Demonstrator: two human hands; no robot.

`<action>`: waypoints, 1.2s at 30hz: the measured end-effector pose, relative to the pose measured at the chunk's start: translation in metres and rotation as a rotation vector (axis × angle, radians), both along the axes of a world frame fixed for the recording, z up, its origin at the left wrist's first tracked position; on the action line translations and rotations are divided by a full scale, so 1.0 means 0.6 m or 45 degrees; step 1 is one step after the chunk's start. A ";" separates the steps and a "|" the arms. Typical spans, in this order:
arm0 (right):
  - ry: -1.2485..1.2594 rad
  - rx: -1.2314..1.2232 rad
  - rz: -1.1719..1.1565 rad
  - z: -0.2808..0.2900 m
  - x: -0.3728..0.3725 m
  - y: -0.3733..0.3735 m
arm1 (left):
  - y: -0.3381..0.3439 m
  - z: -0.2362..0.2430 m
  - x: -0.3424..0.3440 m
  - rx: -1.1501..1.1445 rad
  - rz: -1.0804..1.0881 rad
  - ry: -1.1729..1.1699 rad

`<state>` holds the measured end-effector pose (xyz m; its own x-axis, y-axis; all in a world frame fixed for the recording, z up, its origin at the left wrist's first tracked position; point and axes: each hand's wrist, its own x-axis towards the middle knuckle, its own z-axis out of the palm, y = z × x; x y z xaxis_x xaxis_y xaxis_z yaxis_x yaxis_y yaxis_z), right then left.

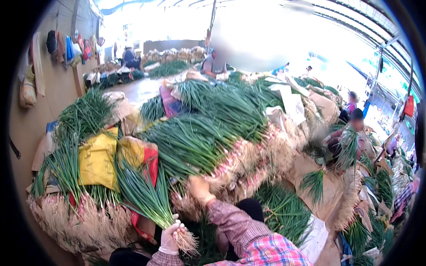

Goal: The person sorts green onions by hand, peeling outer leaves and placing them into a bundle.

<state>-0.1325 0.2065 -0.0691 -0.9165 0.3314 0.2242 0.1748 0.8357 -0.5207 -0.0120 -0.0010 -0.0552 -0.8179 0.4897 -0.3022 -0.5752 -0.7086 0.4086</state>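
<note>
My gloved left hand (169, 240) is closed round a bunch of spring onions (148, 197) near the lower edge. Their green leaves fan up and to the left, while pale bulbs and stringy roots stick out at the right of the fist. Farther up, my gloved right hand (201, 190) reaches to the near edge of a big heap of spring onions (191, 137). It touches the stems and roots there, and its fingertips are hidden or blurred. Pinkish bulbs and tan roots of the heap face toward me and to the right.
At the left, a yellow sack (98, 159) lies over more spring onions with roots hanging down. Loose leaves (284, 208) cover the ground right of my arm. A co-worker (353, 137) holds a bunch at the right. Bags hang on the left wall (49, 84).
</note>
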 end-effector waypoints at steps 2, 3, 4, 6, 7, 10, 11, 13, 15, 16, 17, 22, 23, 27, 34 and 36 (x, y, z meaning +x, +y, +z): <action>-0.177 -0.405 0.085 -0.007 0.023 0.033 | 0.026 0.003 -0.013 0.090 -0.055 0.005; -0.251 -0.766 0.211 -0.025 0.048 0.032 | 0.021 -0.007 -0.007 0.080 -0.088 -0.010; -0.247 -1.144 0.332 -0.046 0.070 0.017 | 0.026 -0.011 -0.009 0.006 -0.020 -0.016; -0.362 -1.619 0.444 -0.053 0.134 -0.022 | 0.015 -0.031 -0.019 -0.210 -0.147 0.095; -0.489 -1.708 0.437 -0.042 0.172 -0.047 | 0.000 -0.062 -0.030 -0.207 -0.258 0.106; -0.297 -1.709 0.333 -0.045 0.170 -0.080 | 0.012 -0.043 -0.007 -0.343 -0.109 0.017; -0.216 -1.625 0.219 -0.018 0.164 -0.085 | 0.012 -0.036 -0.004 -0.378 -0.115 0.072; -0.175 -1.585 0.333 -0.048 0.109 -0.087 | 0.004 -0.031 -0.003 -0.440 -0.151 0.115; -0.259 -1.681 0.259 -0.046 0.105 -0.114 | 0.000 -0.034 -0.005 -0.440 -0.118 0.100; -0.268 -1.799 0.206 -0.055 0.113 -0.120 | 0.001 -0.037 -0.006 -0.426 -0.097 0.088; -0.283 -1.910 0.139 -0.067 0.128 -0.123 | 0.002 -0.042 -0.007 -0.436 -0.107 0.079; -0.155 -2.051 0.075 -0.076 0.146 -0.127 | -0.001 -0.025 -0.013 -0.369 -0.140 0.100; -0.118 -1.911 0.051 -0.052 0.150 -0.145 | -0.022 -0.011 -0.004 -0.351 -0.135 0.110; 0.017 -2.605 0.033 -0.087 0.143 -0.088 | -0.024 0.005 0.005 -0.174 -0.232 -0.011; -0.453 -0.253 0.624 -0.082 0.273 -0.087 | -0.074 0.045 0.015 -0.140 -0.140 0.071; 0.066 -0.343 0.374 -0.034 0.213 -0.109 | -0.081 0.041 0.019 -0.007 -0.134 -0.011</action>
<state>-0.0046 0.1414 -0.0894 -0.9707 0.1104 0.2134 -0.0832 0.6788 -0.7296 -0.0008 -0.0494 -0.0305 -0.7593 0.5710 -0.3120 -0.6499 -0.6420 0.4067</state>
